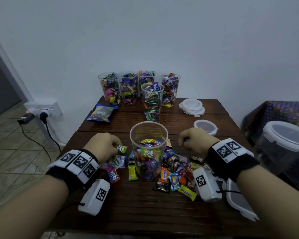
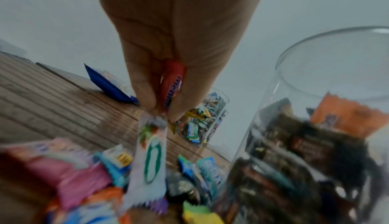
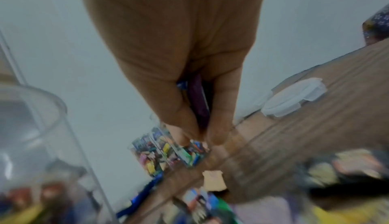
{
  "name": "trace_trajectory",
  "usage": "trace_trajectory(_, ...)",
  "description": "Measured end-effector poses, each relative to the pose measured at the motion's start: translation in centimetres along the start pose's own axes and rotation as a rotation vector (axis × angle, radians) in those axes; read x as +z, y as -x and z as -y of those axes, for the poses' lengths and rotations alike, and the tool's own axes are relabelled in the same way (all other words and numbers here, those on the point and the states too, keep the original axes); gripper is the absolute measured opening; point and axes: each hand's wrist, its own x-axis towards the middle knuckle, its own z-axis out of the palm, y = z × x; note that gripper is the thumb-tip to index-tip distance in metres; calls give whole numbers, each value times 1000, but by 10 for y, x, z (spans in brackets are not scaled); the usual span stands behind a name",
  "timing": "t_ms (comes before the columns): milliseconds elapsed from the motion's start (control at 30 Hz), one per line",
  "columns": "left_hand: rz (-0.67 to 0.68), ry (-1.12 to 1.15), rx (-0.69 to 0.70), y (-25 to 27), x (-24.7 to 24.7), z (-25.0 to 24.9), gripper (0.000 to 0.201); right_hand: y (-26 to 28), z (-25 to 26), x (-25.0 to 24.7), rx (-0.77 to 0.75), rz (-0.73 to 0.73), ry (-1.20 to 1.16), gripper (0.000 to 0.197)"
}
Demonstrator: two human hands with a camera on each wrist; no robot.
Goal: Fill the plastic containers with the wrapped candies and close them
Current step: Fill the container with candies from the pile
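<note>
A clear plastic container [image 1: 148,149], partly filled with wrapped candies, stands open at the table's middle. Loose wrapped candies [image 1: 173,171] lie scattered around its base. My left hand [image 1: 104,145] is just left of it, fingers curled round a red Mentos candy [image 2: 171,84] and pinching a white-green wrapped candy [image 2: 150,157] that hangs down. My right hand [image 1: 195,140] is to the container's right, above the pile, fingers closed on a purple wrapped candy [image 3: 199,101]. The container [image 2: 315,127] shows beside the left hand; in the right wrist view the container [image 3: 31,136] is at left.
Several filled open containers [image 1: 138,90] stand at the table's back by the wall. A blue candy bag [image 1: 102,112] lies back left. Lids [image 1: 192,106] are stacked back right; an empty lidded tub [image 1: 205,126] sits behind my right hand. A larger lidded tub [image 1: 283,144] stands at far right.
</note>
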Motion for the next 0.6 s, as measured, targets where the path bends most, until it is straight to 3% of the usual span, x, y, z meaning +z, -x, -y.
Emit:
trace_trajectory(300,-256,152,122,12,-31,-14,20,21,65,-46,-314,-296,-197,17)
trace_trajectory(600,-354,233,210,20,-47,-25,17,13,94,-20,-513,-257,-21,16)
